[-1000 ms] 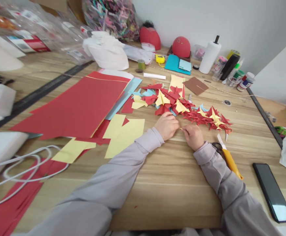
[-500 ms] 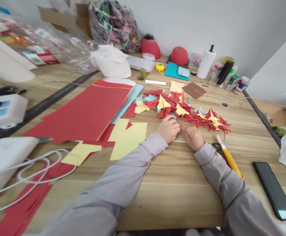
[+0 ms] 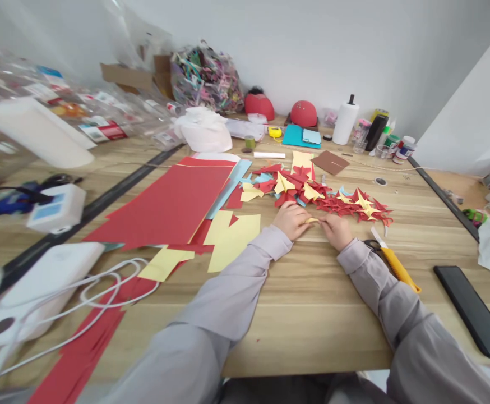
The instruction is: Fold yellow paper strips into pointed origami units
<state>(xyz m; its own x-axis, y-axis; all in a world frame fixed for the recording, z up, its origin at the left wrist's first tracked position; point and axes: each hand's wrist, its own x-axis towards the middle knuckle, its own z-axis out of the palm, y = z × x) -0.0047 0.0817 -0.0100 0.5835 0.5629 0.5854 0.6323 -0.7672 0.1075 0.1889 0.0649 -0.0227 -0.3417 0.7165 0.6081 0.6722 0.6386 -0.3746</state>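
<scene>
Between my two hands is a small folded piece of yellow paper. My left hand is closed on its left end, fingers curled over it. At the other end, my right hand pinches it between thumb and fingers. Just beyond my hands lies a pile of folded red paper pieces, with yellow folded pieces and some light blue ones among them. Flat yellow paper sheets lie left of my left hand. The fold itself is partly hidden by my fingers.
A stack of large red paper lies on the left. Scissors and a yellow-handled cutter are beside my right sleeve, with a phone farther right. A white cable loops at the left front. Bottles stand at the back right.
My hands have drawn slightly apart, and the folded yellow paper now shows between them. The camera view has shifted, so the left side of the table shows more.
</scene>
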